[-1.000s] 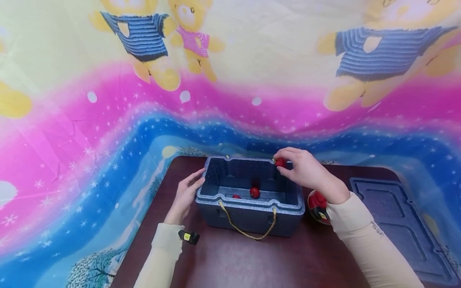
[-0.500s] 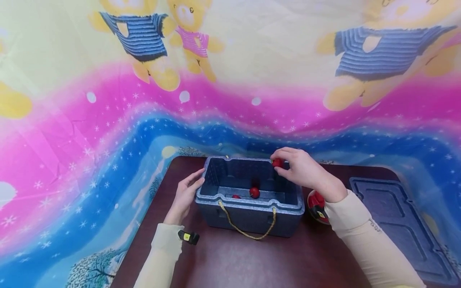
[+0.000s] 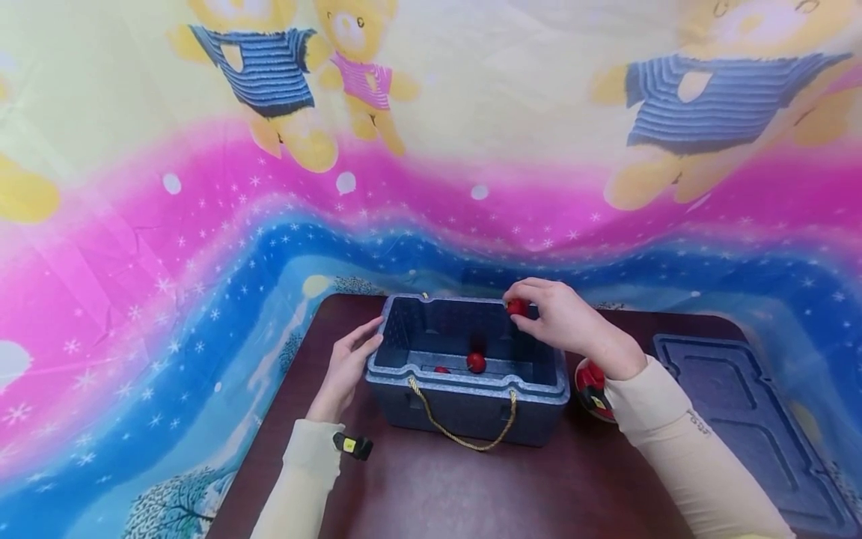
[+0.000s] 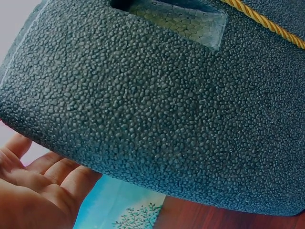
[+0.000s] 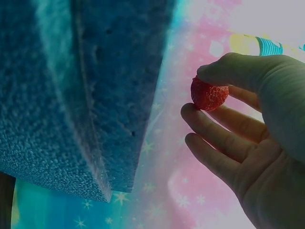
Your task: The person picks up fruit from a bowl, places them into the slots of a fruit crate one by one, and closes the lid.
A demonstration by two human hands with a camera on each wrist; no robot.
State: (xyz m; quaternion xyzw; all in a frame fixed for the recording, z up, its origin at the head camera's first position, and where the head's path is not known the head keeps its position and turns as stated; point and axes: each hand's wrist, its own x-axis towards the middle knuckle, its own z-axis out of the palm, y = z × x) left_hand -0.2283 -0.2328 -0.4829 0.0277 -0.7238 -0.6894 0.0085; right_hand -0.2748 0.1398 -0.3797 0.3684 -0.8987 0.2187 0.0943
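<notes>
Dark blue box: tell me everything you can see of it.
The dark blue box is rectangular, with a pebbled, foam-like surface and a pale-speckled, notched rim. A twisted golden rope loops down its front, where a recess also shows. Lidless, it stands upright on the reddish-brown table. The left hand appears to touch its left end. Inside sits a small red thing; another shows partly above the near rim.

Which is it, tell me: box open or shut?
Open: the lid lies off to the right, and red balls show inside the box.
</notes>
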